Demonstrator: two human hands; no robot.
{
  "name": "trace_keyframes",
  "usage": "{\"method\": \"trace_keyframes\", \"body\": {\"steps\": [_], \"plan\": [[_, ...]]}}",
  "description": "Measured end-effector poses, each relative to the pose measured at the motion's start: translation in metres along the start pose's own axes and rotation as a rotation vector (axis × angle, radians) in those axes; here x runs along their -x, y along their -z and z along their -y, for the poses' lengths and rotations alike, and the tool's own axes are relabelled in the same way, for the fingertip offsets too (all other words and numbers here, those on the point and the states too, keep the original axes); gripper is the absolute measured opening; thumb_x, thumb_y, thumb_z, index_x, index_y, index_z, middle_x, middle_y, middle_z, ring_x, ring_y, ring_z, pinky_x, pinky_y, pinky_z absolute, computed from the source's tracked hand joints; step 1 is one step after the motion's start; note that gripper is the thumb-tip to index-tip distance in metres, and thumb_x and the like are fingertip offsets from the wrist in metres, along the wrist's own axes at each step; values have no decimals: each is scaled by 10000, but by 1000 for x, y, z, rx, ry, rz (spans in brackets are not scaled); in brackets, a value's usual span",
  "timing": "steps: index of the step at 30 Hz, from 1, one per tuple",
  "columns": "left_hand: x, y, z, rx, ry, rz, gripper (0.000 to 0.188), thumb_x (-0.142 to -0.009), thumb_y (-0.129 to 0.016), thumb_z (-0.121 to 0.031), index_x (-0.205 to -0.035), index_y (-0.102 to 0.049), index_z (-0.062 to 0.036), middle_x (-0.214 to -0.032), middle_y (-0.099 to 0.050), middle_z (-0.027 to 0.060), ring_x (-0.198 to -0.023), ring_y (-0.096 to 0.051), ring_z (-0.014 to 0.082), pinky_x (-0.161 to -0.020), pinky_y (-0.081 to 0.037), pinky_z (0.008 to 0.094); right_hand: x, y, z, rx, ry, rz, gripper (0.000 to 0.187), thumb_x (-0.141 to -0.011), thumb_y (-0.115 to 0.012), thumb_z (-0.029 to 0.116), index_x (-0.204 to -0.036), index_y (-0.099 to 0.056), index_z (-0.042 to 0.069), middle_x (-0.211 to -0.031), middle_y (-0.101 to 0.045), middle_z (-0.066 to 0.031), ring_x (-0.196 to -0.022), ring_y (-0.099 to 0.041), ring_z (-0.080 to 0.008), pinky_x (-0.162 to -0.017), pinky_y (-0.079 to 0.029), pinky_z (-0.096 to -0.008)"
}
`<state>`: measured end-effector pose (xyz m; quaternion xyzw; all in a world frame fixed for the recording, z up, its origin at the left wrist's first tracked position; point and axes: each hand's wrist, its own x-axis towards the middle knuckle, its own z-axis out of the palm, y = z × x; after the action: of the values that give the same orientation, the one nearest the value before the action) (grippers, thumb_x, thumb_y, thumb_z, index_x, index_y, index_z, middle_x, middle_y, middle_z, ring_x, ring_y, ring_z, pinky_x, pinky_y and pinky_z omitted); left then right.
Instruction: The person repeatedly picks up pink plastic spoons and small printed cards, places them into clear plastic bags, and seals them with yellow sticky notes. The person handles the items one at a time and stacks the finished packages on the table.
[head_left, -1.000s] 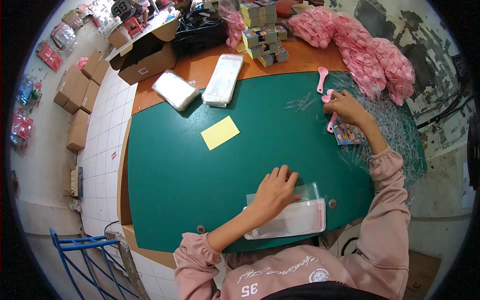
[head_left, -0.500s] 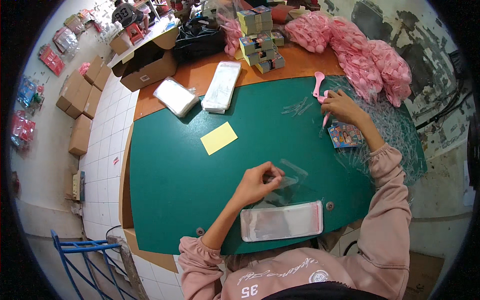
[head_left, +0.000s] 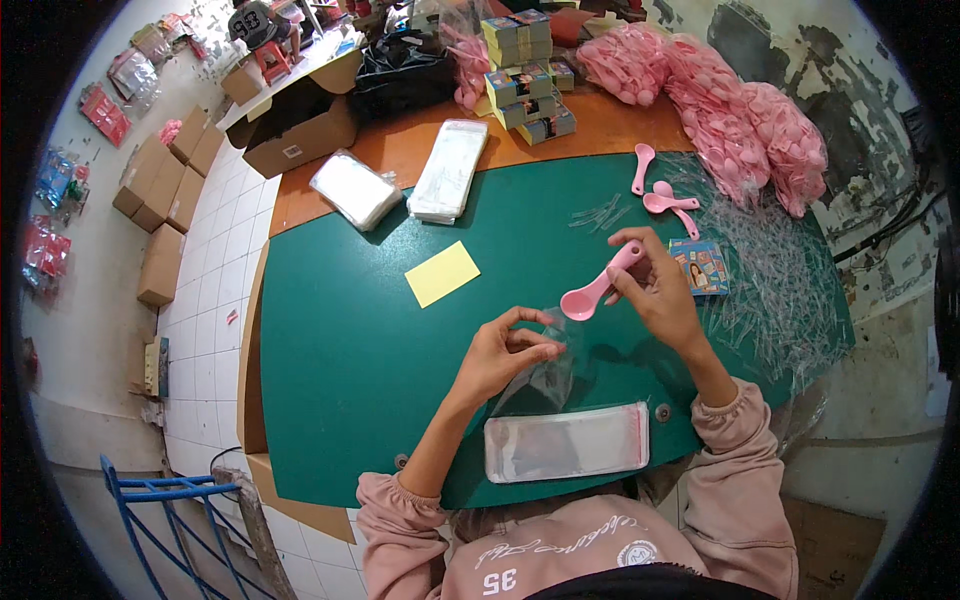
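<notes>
One spoon (head_left: 602, 283), one bag (head_left: 545, 382)
Your right fingers (head_left: 626, 287) pinch the handle, freeing the bowl; left fingers (head_left: 530, 353), slightly parted, hold the bag.

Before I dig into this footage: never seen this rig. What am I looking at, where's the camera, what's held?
There is no robot here: a person works with two bare hands. The view comes from a wide fisheye camera worn on the person's head, the left one of a pair, looking down, so straight edges bend toward the rim. Picture left is the person's left.

The left hand holds a clear plastic bag. The right hand holds a pink spoon by its handle, bowl end near the bag.

On the green tabletop lie a stack of clear bags close to the person, a yellow card, loose pink spoons, small blue picture cards and scattered clear strips.
</notes>
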<state>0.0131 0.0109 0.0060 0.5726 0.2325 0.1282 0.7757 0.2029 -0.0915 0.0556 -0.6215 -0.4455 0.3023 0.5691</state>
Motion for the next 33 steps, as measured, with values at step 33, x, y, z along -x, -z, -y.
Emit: {"method": "trace_keyframes", "body": {"steps": [33], "plan": [[-1,3,2,16,-24,-79,291,-862,-560,-135,-1113,-534,10,-903,-647,66,-793,-587,77,-695,-464,213,4,-14,4,123,157,-159,141,-836,-545,58,-964,-558,1,-767,-586,-58,-708,-604,-114,-642,-491,-243]]}}
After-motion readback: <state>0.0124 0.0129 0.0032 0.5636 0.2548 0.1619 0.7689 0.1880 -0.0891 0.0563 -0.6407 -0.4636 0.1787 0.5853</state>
